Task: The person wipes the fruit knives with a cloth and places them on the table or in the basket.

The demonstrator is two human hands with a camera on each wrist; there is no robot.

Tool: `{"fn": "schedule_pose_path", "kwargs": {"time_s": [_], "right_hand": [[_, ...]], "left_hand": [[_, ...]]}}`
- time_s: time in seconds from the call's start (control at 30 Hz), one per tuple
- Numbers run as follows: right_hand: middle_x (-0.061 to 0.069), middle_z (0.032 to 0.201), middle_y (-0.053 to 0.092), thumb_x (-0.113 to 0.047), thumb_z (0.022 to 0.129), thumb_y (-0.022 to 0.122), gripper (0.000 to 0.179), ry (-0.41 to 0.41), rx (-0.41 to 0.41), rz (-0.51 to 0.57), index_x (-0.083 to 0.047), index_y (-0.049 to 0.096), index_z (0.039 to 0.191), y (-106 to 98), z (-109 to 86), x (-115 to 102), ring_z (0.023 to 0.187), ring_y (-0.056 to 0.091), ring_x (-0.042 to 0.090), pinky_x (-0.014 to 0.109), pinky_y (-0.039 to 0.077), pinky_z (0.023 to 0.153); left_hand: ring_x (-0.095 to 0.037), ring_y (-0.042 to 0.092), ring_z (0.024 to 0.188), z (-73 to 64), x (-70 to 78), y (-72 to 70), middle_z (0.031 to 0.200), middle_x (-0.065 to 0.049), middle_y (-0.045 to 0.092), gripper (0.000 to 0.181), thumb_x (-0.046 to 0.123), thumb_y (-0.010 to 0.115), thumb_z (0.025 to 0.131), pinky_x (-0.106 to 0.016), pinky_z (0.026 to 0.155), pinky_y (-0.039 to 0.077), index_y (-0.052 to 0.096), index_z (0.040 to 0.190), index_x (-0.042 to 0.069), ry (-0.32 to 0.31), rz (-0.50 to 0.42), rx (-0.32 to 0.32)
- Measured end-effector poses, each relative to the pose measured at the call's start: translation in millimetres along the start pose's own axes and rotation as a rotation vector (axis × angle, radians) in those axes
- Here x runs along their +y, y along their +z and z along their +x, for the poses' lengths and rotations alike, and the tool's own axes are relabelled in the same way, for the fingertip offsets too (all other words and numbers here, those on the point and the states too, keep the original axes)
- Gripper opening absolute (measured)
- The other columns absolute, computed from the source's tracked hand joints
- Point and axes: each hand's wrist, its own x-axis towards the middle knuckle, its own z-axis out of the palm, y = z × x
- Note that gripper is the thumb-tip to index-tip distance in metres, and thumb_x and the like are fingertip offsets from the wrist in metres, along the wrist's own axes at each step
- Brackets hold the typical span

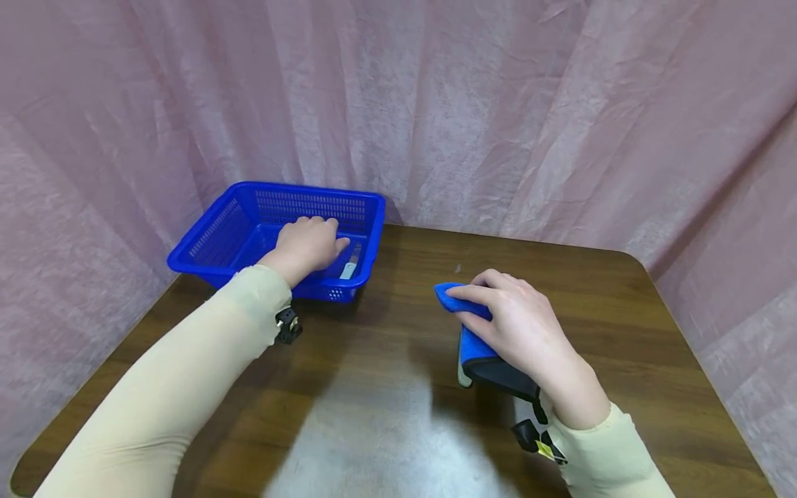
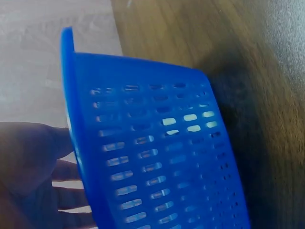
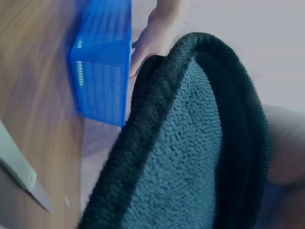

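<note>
My left hand (image 1: 306,243) reaches over the blue plastic basket (image 1: 205,264), palm down with the fingers stretched out and nothing in them. In the left wrist view, its fingers (image 2: 71,196) show beyond the basket's rim. Inside the basket lies a tool with a pale handle (image 1: 349,270) and a narrow metal blade. My right hand (image 1: 519,315) grips a folded, fuzzy blue cloth piece (image 1: 476,344) with black edging, thumb and fingers pinching its far end. Beneath it on the table is another pale-handled bladed tool (image 3: 16,160), mostly hidden in the head view.
The brown wooden table (image 1: 386,387) has a rounded far right corner. A pink curtain (image 1: 436,117) hangs right behind it and along the sides. The basket stands at the far left, close to the curtain.
</note>
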Motion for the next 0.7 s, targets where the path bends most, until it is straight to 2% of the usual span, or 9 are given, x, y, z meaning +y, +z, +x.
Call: {"fn": "schedule_pose_path", "kwargs": {"time_s": [0.2, 0.4, 0.53, 0.7], "right_hand": [[0.001, 0.116, 0.072, -0.022, 0.096, 0.087, 0.036, 0.04, -0.013, -0.011, -0.027, 0.083, 0.131, -6.8, -4.2, 9.7, 0.105, 0.07, 0.027, 0.054, 0.055, 0.089], [0.004, 0.118, 0.073, -0.023, 0.097, 0.087, 0.037, 0.069, -0.025, -0.031, -0.027, 0.082, 0.134, -12.9, -12.6, 18.0, 0.106, 0.071, 0.03, 0.057, 0.056, 0.089], [0.004, 0.118, 0.073, -0.022, 0.097, 0.087, 0.037, 0.07, -0.017, -0.035, -0.026, 0.082, 0.133, -15.3, -17.5, 22.4, 0.107, 0.071, 0.03, 0.059, 0.055, 0.091], [0.004, 0.117, 0.073, -0.022, 0.097, 0.086, 0.035, 0.072, -0.011, -0.041, -0.026, 0.083, 0.131, -16.2, -22.6, 26.9, 0.106, 0.071, 0.029, 0.059, 0.054, 0.092]], "left_hand": [[-0.053, 0.044, 0.15, -7.5, 7.0, -4.4, 0.16, -0.028, 0.052, 0.061, 0.045, 0.05, 0.116, -0.071, 0.117, 0.039, 0.053, 0.157, 0.0, 0.017, 0.018, 0.074], [-0.051, 0.048, 0.147, -20.8, 19.9, -5.8, 0.155, -0.026, 0.057, 0.057, 0.045, 0.054, 0.115, -0.07, 0.114, 0.042, 0.058, 0.152, 0.002, 0.068, 0.049, 0.176], [-0.051, 0.05, 0.145, -34.0, 28.5, -5.4, 0.153, -0.025, 0.059, 0.055, 0.044, 0.058, 0.114, -0.069, 0.111, 0.046, 0.061, 0.149, 0.002, 0.129, 0.066, 0.259], [-0.055, 0.054, 0.141, -50.2, 38.6, -2.5, 0.151, -0.027, 0.062, 0.052, 0.041, 0.067, 0.111, -0.067, 0.106, 0.052, 0.065, 0.144, 0.0, 0.23, 0.086, 0.396]]}}
